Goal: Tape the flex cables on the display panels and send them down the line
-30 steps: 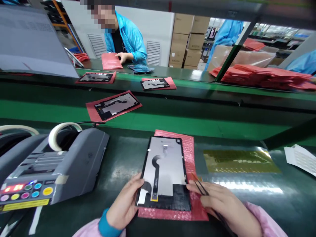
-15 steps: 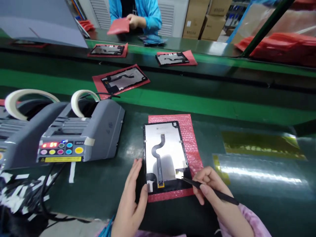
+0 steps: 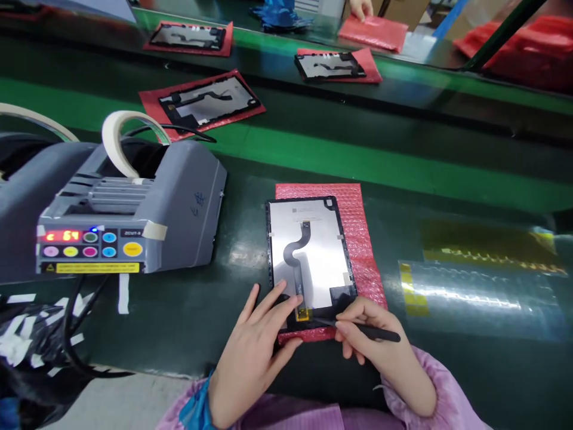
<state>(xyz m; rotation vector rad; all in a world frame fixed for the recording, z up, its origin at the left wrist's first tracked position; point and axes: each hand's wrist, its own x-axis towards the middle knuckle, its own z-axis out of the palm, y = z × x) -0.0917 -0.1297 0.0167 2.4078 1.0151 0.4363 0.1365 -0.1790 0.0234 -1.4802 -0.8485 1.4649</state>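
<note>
A tablet-sized display panel [image 3: 329, 257], back side up, lies on a red bubble-wrap bag [image 3: 364, 251] in front of me. A grey curved flex cable [image 3: 293, 257] runs down its back to an end edged with yellow tape [image 3: 303, 315]. My left hand [image 3: 257, 343] rests with fingers spread over the panel's lower left, fingertips close to the cable's end. In my right hand [image 3: 369, 331] is a pair of black tweezers [image 3: 380, 333], held in a pinch. Their tips reach left to the panel's black bottom edge, beside the yellow tape.
A grey tape dispenser [image 3: 179, 209] with a white tape roll stands at left. More panels on red bags lie beyond, one nearest [image 3: 210, 104]. Clear film with yellow tape pieces [image 3: 414, 289] lies at right. A co-worker's hand [image 3: 360, 8] touches a red bag [image 3: 373, 33].
My left hand has moved from beside the panel onto its lower left. The tweezers' tips have shifted left and down toward the cable's end. My view has tilted downward.
</note>
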